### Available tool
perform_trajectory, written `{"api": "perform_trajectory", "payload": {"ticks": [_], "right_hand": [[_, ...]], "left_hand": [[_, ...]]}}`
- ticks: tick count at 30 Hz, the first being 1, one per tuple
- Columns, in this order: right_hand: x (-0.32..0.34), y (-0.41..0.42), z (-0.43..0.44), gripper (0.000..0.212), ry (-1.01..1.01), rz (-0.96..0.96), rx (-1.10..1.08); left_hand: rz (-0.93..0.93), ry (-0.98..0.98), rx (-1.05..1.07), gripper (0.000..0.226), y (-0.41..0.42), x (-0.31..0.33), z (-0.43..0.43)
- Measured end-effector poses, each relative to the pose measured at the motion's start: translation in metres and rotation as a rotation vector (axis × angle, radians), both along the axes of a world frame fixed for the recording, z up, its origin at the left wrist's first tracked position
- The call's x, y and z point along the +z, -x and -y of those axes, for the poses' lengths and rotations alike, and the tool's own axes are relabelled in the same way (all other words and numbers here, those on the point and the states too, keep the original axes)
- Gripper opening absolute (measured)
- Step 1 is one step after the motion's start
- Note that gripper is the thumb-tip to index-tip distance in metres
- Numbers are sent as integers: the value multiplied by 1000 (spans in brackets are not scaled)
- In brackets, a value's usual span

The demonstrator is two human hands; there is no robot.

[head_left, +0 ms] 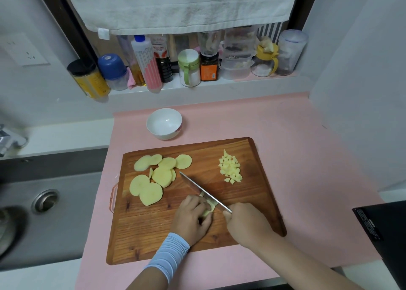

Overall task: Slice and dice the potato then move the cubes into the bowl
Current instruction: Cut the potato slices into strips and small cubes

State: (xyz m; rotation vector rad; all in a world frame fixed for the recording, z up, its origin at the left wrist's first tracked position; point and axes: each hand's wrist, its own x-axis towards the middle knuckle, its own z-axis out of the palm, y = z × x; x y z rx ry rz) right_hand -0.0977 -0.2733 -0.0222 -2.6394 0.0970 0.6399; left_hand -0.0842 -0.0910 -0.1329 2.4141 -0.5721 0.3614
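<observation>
A wooden cutting board (pixel 252 201) lies on the pink counter. Several round potato slices (pixel 153 177) are spread over its left half. A small pile of potato cubes (pixel 230 168) sits at its upper right. My left hand (pixel 193 217) holds down a potato slice (pixel 208 208) with curled fingers near the board's middle. My right hand (pixel 246 221) grips the handle of a knife (pixel 204 190), whose blade runs up and left across that slice. A white bowl (pixel 164 122), holding nothing, stands just behind the board.
A steel sink (pixel 44 212) lies to the left of the counter. Bottles and jars (pixel 189 67) line the sill behind. A towel (pixel 186 6) hangs above them. A black object (pixel 382 230) sits at the right edge.
</observation>
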Motion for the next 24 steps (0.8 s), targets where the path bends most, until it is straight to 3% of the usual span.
{"api": "perform_trajectory", "payload": {"ticks": [17,24], "right_hand": [[16,24,7,33,36,73,64],[21,29,16,31,45,-17,32]], "left_hand": [[2,-1,50,12,6,8,-1],[-3,-2,51,12,7,6,-2]]}}
